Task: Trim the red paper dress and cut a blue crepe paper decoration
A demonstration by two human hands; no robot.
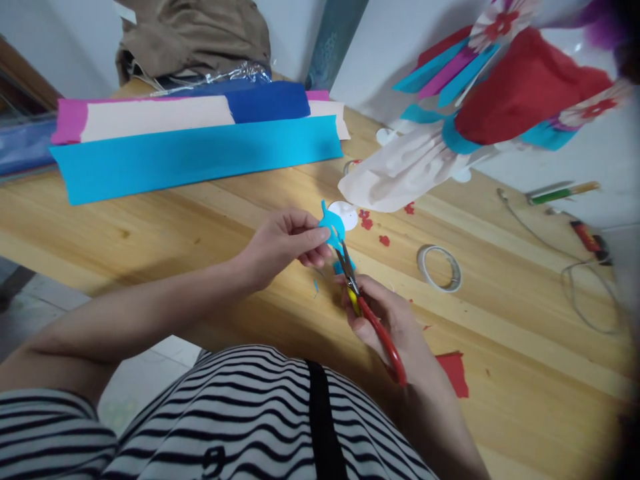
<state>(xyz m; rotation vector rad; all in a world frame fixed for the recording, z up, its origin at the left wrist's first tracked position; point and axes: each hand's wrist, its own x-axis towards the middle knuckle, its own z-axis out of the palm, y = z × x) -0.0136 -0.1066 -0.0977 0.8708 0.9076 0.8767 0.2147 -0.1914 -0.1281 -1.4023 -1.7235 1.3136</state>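
Between thumb and fingers, my left hand pinches a small piece of bright blue paper with cut edges. My right hand is closed around red-handled scissors, which also show a yellow part near the pivot. The scissor blades point up and away from me and meet the blue paper at its lower right. Another bit of blue shows behind the blades. A white paper disc lies just beyond the piece, and small red paper cutouts are scattered to its right.
Folded crepe paper strips, the front one blue, lie at the back left. A red paper doll-like dress with a pale skirt stands at the back right. A tape roll, a red scrap, a cable and a green pen lie rightward.
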